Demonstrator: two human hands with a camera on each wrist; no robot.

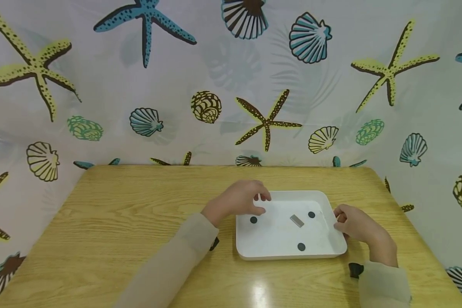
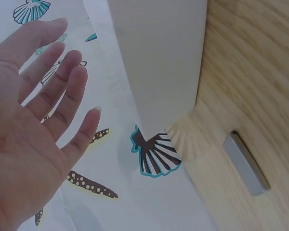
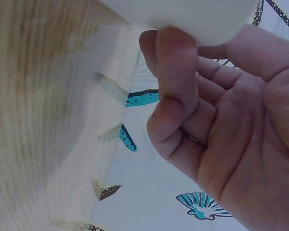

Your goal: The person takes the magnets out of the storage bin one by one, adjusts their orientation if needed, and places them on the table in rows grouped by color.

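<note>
A shallow white tray (image 1: pixel 277 252) stands on the right half of the table. Three small black discs (image 1: pixel 301 247) and a grey rectangular bar (image 1: pixel 297 220) show on its inner floor. My right hand (image 1: pixel 356 222) pinches the tray's right rim, with curled fingers (image 3: pixel 176 72) against the wall in the right wrist view. Over the tray's left rim, my left hand (image 1: pixel 244 199) hovers with thumb and fingers spread apart, holding nothing. In the left wrist view, a grey bar (image 2: pixel 246 163) lies on the wood beside the tray's outer wall (image 2: pixel 159 57).
The wooden table (image 1: pixel 138 205) has a light grain and rounded far corners. A white curtain (image 1: pixel 215 64) printed with shells and starfish hangs behind it and along both sides. Black wrist pieces (image 1: pixel 356 270) sit at the sleeves.
</note>
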